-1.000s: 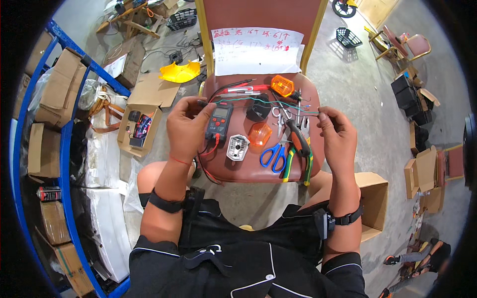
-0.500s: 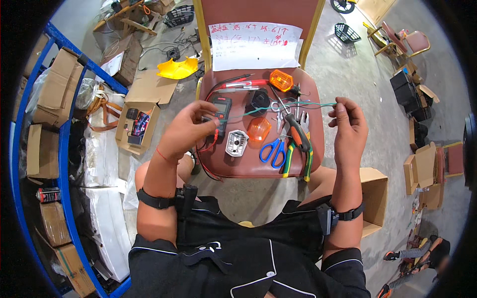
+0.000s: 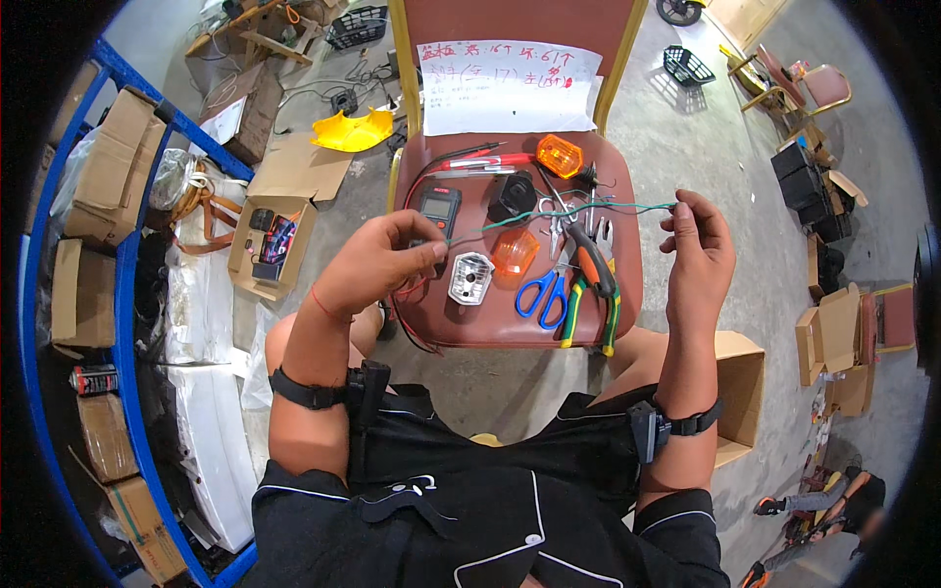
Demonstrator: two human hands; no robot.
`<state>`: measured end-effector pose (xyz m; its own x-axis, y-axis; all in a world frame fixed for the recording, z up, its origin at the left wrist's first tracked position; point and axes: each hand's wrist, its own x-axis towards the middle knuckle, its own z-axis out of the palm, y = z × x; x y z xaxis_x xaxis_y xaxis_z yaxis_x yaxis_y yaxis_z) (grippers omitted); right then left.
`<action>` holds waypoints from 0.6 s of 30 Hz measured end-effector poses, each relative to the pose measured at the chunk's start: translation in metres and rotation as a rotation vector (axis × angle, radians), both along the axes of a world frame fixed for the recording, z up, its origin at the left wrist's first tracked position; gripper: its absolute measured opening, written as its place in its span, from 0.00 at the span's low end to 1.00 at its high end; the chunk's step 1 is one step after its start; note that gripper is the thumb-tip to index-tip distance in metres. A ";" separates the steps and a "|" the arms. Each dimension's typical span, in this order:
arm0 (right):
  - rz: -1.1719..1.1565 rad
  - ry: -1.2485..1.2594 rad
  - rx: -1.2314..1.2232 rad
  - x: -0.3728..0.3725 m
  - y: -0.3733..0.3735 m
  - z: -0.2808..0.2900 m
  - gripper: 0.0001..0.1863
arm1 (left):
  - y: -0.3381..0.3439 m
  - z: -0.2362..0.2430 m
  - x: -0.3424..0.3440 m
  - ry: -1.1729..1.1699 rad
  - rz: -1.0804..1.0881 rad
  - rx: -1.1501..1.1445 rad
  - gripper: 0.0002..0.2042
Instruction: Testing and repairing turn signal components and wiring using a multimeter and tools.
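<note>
We see a green wire [image 3: 537, 215] strung above a chair seat [image 3: 470, 331], pinched between thumb and fingers of the left hand [image 3: 384, 263] on one side and the right hand [image 3: 702, 245] on the other; the wide spread seems meant to hold it straight and clear of the clutter. Below, the seat apparently serves as a workbench: blue scissors [image 3: 530, 297] and green-and-yellow pliers [image 3: 610, 318] lie with handles toward the person, likely for easy reach. A meter [image 3: 439, 205] rests just beyond the left hand. We note a sheet of paper [image 3: 508, 113] against the chair back [image 3: 520, 20], presumably propped for reading.
</note>
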<state>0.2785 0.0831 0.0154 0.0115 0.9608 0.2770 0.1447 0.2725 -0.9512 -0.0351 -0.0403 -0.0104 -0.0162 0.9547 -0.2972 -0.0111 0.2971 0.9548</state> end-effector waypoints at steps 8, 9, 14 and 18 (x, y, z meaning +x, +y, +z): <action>0.087 0.028 -0.015 -0.001 0.000 -0.005 0.09 | 0.008 -0.001 0.001 -0.008 0.277 0.223 0.09; 0.104 0.033 -0.011 -0.004 -0.002 -0.005 0.09 | 0.009 -0.001 0.000 0.032 0.317 0.259 0.08; 0.170 0.013 -0.061 -0.011 0.001 -0.011 0.08 | 0.011 -0.003 -0.001 0.012 0.411 0.323 0.08; 0.124 -0.033 -0.061 -0.012 0.003 -0.014 0.08 | 0.010 -0.006 -0.002 0.111 0.418 0.283 0.09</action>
